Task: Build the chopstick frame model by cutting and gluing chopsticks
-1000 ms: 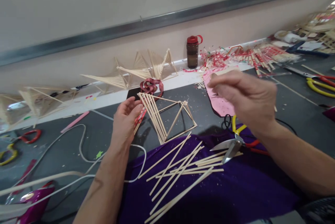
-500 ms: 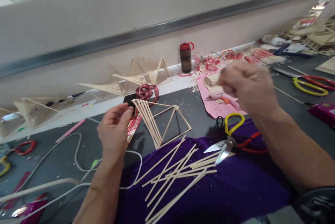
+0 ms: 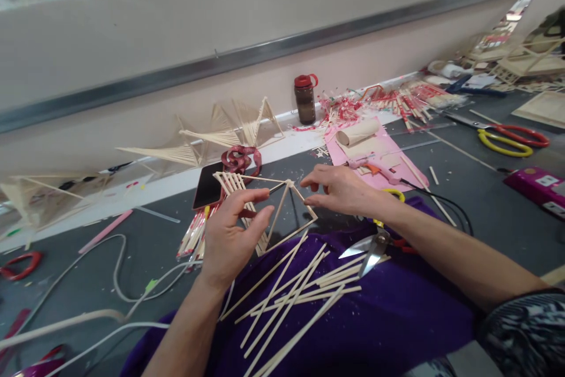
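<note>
A small frame of thin wooden sticks [image 3: 277, 212] stands on the dark table, with a row of parallel sticks along its left side. My left hand [image 3: 233, 233] is in front of that row, thumb and fingers apart, hiding part of it. Near the frame's top joint hovers my right hand [image 3: 338, 189], its fingers curved and apart with nothing visible in them. Several loose wooden sticks [image 3: 289, 300] lie on purple cloth [image 3: 388, 318] below. Scissors with yellow and red handles [image 3: 375, 247] rest at the cloth's upper right, partly behind my right forearm.
A pink glue gun [image 3: 375, 165] lies on a pink sheet [image 3: 408, 168] beside a cardboard tube [image 3: 357, 132]. Behind are a phone [image 3: 207, 186], a red ribbon [image 3: 241, 159], a bottle [image 3: 304, 100] and finished stick models [image 3: 212, 136]. White cables [image 3: 119, 271] cross the left side.
My right hand has come down and left from above the pink sheet to the stick frame, uncovering the glue gun. My left hand has moved right, in front of the frame's stick row.
</note>
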The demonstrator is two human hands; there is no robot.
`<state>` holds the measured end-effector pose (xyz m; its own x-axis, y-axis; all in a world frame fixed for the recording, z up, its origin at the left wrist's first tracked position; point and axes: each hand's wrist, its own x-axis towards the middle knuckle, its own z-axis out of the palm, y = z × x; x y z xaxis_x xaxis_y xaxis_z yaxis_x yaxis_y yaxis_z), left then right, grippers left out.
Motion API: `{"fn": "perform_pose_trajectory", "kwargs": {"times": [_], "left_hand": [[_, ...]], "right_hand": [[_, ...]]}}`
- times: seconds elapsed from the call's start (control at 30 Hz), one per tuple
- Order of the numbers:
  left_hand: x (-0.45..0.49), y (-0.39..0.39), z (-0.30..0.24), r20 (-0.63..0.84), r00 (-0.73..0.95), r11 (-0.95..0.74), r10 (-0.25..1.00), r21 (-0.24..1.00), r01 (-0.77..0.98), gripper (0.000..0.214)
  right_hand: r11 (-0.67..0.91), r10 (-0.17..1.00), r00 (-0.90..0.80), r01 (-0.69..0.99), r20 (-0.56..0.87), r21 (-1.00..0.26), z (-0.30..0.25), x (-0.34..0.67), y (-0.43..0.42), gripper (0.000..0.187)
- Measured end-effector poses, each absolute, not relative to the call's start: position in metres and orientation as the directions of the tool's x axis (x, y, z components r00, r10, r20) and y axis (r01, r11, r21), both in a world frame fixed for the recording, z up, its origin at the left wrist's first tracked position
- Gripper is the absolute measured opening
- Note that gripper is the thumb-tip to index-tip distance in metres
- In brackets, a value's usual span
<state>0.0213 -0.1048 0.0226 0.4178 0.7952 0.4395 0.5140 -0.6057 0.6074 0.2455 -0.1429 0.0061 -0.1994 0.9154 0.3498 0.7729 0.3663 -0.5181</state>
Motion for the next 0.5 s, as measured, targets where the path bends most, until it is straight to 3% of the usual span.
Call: {"fn": "perform_pose_trajectory", "kwargs": {"times": [0.2,0.37,0.5], "left_hand": [[0.04,-0.103,0.028,0.468,0.514,-0.687,0.719,0.59,0.424,0.041],[0.049,-0.101,0.032,0.435,0.522,-0.666,0.733,0.612,0.426,0.042],[0.036,-0.119,0.044,0.455,0.474,-0.647,0.753,0.644,0.409,0.021]], "right_hand": [[0.421,0.881,-0.171,0.707,0.441,-0.568,0.007,0.249,-0.137,0.01],[0.405,0.785,0.16,0.6,0.599,-0.69,0.026,0.268,-0.138,0.01],[0.462,0.708,0.403,0.356,0.579,-0.813,0.04,0.284,-0.143,0.011]]}}
